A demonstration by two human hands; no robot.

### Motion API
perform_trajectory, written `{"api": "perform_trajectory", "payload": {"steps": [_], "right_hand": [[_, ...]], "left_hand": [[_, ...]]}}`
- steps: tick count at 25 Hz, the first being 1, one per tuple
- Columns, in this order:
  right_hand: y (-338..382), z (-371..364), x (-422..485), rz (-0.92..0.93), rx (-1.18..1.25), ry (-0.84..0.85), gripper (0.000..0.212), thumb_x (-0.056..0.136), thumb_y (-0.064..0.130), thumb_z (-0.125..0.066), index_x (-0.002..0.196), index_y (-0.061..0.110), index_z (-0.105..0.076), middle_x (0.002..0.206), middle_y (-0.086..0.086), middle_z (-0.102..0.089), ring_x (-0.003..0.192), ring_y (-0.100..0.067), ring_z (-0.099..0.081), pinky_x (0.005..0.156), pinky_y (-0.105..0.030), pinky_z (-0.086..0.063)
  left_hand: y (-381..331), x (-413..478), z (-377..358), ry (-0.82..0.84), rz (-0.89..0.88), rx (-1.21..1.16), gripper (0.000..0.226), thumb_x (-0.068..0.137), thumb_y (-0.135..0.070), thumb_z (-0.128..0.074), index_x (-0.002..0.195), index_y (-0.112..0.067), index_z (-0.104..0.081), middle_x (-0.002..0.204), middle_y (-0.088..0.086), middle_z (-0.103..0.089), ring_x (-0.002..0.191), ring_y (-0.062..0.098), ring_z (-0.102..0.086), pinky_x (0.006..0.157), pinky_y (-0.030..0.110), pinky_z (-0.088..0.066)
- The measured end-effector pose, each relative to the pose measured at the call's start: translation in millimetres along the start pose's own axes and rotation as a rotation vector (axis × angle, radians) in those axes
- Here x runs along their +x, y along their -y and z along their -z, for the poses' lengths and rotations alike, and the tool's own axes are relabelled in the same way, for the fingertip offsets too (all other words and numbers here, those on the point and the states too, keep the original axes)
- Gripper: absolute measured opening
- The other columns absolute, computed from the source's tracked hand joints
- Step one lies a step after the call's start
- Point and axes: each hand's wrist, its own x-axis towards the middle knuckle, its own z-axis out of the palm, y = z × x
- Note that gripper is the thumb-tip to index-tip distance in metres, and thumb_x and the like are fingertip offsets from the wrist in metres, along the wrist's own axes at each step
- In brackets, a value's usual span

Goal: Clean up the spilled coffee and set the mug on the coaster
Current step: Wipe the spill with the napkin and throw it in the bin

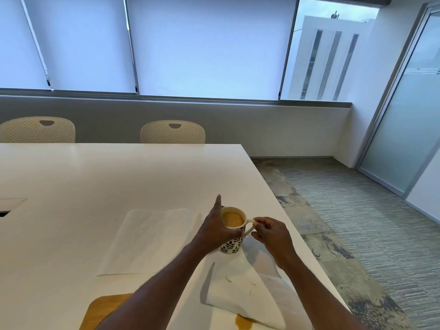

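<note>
A white mug (232,245) with a black leaf pattern, full of milky coffee, stands on the white table (95,177). My left hand (215,228) wraps the mug's left side, thumb across its front and forefinger pointing up. My right hand (271,236) pinches the mug's handle. A brown coffee puddle (242,323) lies near the table's front edge, partly under a stained white napkin (240,289). A wooden coaster (102,310) sits at the front, half hidden by my left forearm.
A second, flat white napkin (152,239) lies left of the mug. The table's right edge runs close to my right hand, with carpet (357,222) beyond. Two cream chairs (172,132) stand at the far side. A cable cutout (7,206) is at the left.
</note>
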Motion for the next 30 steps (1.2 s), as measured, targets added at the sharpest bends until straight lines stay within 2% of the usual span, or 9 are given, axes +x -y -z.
{"api": "perform_trajectory", "payload": {"steps": [4,6,8,10,12,15,17,22,30], "right_hand": [[8,13,-26,0.068,-0.528,-0.049,0.036,0.089,0.024,-0.065,0.121,0.008,-0.064,0.110,-0.012,-0.073,0.094,-0.021,-0.070,0.086,-0.027,-0.050],[8,28,-45,0.150,-0.757,0.089,0.037,0.088,0.033,-0.066,0.120,0.014,-0.065,0.115,-0.005,-0.071,0.099,-0.015,-0.066,0.082,-0.021,-0.044],[2,44,-68,0.178,-0.911,0.327,0.050,0.083,0.047,-0.067,0.127,0.025,-0.060,0.129,0.004,-0.064,0.108,-0.009,-0.060,0.086,-0.018,-0.042],[-4,55,-88,0.172,-1.052,0.547,0.070,0.075,0.057,-0.065,0.139,0.034,-0.046,0.146,0.011,-0.048,0.125,-0.010,-0.050,0.099,-0.022,-0.039],[-8,59,-99,0.177,-1.151,0.658,0.079,0.076,0.054,-0.065,0.146,0.038,-0.032,0.157,0.012,-0.030,0.138,-0.013,-0.038,0.109,-0.029,-0.033],[-5,59,-109,0.183,-1.176,0.725,0.080,0.080,0.049,-0.065,0.149,0.040,-0.025,0.161,0.013,-0.019,0.144,-0.014,-0.029,0.114,-0.034,-0.028],[-5,57,-116,0.184,-1.201,0.770,0.081,0.079,0.052,-0.065,0.149,0.039,-0.026,0.162,0.012,-0.019,0.145,-0.014,-0.026,0.115,-0.035,-0.026],[-10,44,-129,0.331,-1.099,0.653,0.044,0.097,0.025,-0.048,0.139,0.038,-0.048,0.156,0.006,-0.036,0.142,-0.015,-0.034,0.118,-0.031,-0.026],[-20,38,-157,0.292,-0.977,0.692,0.045,0.100,0.026,-0.043,0.138,0.051,-0.041,0.158,0.013,-0.028,0.150,-0.017,-0.013,0.121,-0.036,-0.012]], "left_hand": [[-7,-18,4,-0.047,0.011,0.050,0.133,0.067,-0.048,-0.083,0.152,-0.020,0.016,0.164,0.009,-0.003,0.149,0.031,-0.013,0.118,0.048,-0.023],[-6,-42,-1,-0.233,-0.059,0.128,0.117,0.074,-0.052,-0.076,0.154,-0.020,0.004,0.163,0.008,-0.010,0.148,0.026,-0.015,0.117,0.042,-0.023],[2,-71,-10,-0.340,-0.251,0.225,0.091,0.081,-0.051,-0.066,0.152,-0.020,-0.019,0.155,0.006,-0.031,0.140,0.021,-0.031,0.110,0.031,-0.032],[8,-98,-16,-0.203,-0.367,0.315,0.071,0.087,-0.055,-0.054,0.147,-0.025,-0.033,0.150,0.000,-0.042,0.137,0.014,-0.038,0.107,0.020,-0.031],[14,-114,-19,0.023,-0.379,0.467,0.067,0.091,-0.060,-0.043,0.147,-0.026,-0.035,0.152,-0.004,-0.040,0.141,0.011,-0.033,0.110,0.019,-0.024],[23,-128,-16,0.264,-0.282,0.624,0.077,0.087,-0.069,-0.043,0.149,-0.024,-0.032,0.156,-0.004,-0.034,0.144,0.011,-0.028,0.115,0.028,-0.025],[28,-137,-13,0.305,-0.250,0.648,0.080,0.085,-0.070,-0.045,0.149,-0.024,-0.032,0.156,-0.005,-0.035,0.143,0.010,-0.029,0.114,0.029,-0.027],[29,-153,-9,0.204,-0.445,0.711,0.037,0.101,-0.030,-0.043,0.133,-0.018,-0.058,0.144,-0.001,-0.053,0.137,0.012,-0.043,0.114,0.028,-0.029],[52,-191,-10,0.099,-0.465,0.690,0.045,0.099,-0.033,-0.032,0.137,-0.016,-0.051,0.148,0.004,-0.048,0.137,0.014,-0.043,0.115,0.024,-0.021]]}}
